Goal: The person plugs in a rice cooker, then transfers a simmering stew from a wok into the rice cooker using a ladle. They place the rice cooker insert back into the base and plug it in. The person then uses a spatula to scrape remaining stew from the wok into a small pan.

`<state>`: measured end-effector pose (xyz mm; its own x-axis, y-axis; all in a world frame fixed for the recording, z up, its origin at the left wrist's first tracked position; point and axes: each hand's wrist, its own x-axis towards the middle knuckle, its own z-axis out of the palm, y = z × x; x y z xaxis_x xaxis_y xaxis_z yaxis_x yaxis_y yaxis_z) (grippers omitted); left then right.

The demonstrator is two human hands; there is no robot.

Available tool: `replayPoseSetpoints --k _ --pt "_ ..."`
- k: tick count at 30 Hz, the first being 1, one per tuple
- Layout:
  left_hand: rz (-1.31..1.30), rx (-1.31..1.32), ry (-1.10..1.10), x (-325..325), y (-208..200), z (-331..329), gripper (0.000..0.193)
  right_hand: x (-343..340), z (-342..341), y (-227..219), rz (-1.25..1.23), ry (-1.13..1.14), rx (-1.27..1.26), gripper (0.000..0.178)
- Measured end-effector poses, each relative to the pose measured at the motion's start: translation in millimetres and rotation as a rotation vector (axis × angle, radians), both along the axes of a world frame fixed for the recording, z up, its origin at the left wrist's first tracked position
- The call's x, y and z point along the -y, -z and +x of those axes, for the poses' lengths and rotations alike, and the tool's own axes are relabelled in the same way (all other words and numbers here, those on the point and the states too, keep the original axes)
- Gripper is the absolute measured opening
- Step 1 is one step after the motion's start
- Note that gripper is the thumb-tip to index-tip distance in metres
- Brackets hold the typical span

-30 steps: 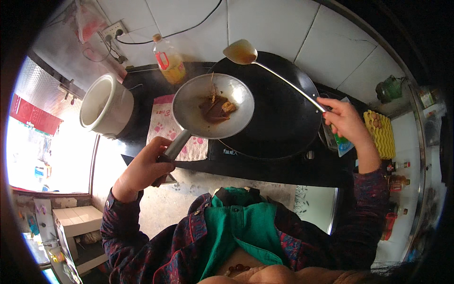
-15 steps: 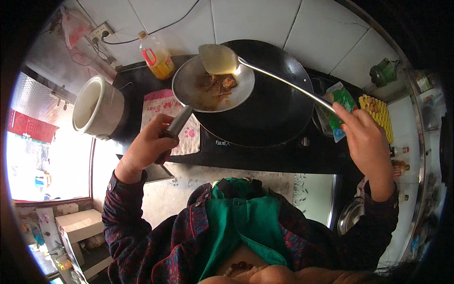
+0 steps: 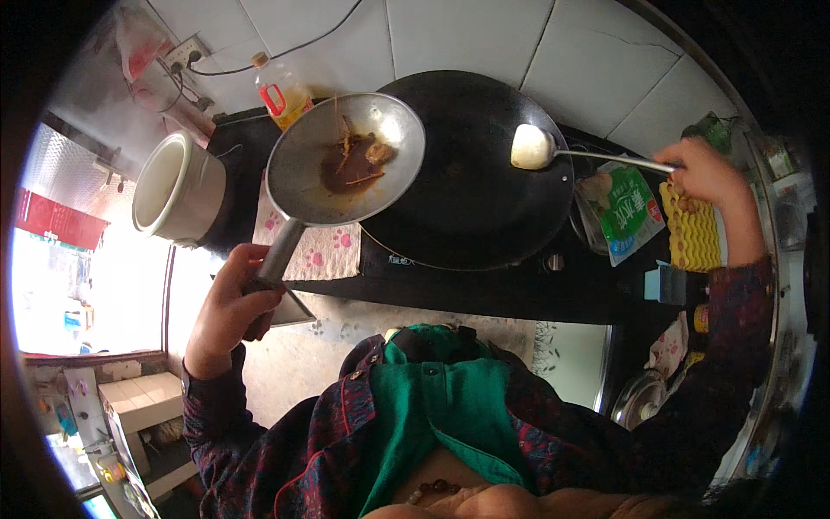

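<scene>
My left hand (image 3: 223, 316) is closed round the grey handle of a small silver frying pan (image 3: 292, 169). The pan hangs left of the large black wok (image 3: 471, 203) and partly covers its left rim. Dark brown liquid with several stringy bits and a lump (image 3: 356, 163) lies in the pan. At the right, my right hand (image 3: 713, 177) grips the end of a long metal spatula (image 3: 533, 147). Its blade, shiny with wet residue, is over the right part of the wok.
A pale deep pot (image 3: 207, 195) and an oil bottle (image 3: 285, 99) stand at the left. Beneath the pan lies a paw-print cloth (image 3: 324, 251). To the right are a green-and-white packet (image 3: 624, 212) and a yellow egg tray (image 3: 696, 238) with eggs. Tiles rise behind.
The pan has moved left and nearer to me, off most of the wok. The spatula has swung right, out of the pan and over the wok, with my right hand farther right.
</scene>
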<state>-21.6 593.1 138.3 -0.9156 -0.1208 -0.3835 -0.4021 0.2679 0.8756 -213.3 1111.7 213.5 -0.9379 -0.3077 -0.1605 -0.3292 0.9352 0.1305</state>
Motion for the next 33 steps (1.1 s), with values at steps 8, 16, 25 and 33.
replayPoseSetpoints --k 8,16,25,33 --pt "0.037 -0.031 -0.249 -4.2 -9.5 49.1 0.050 67.2 -90.1 28.7 0.158 -0.053 -0.143 0.031" --pt "0.040 -0.038 -0.495 -10.0 -3.1 101.4 0.052 67.2 -133.1 -26.8 0.216 -0.160 -0.402 0.031" --pt "0.037 0.157 -0.423 2.6 57.6 132.1 0.048 91.9 -183.6 31.7 0.301 -0.150 -0.059 0.036" --pt "-0.043 0.201 -0.214 -5.7 97.7 123.7 0.046 98.1 -185.8 79.9 -0.116 -0.222 0.303 0.040"
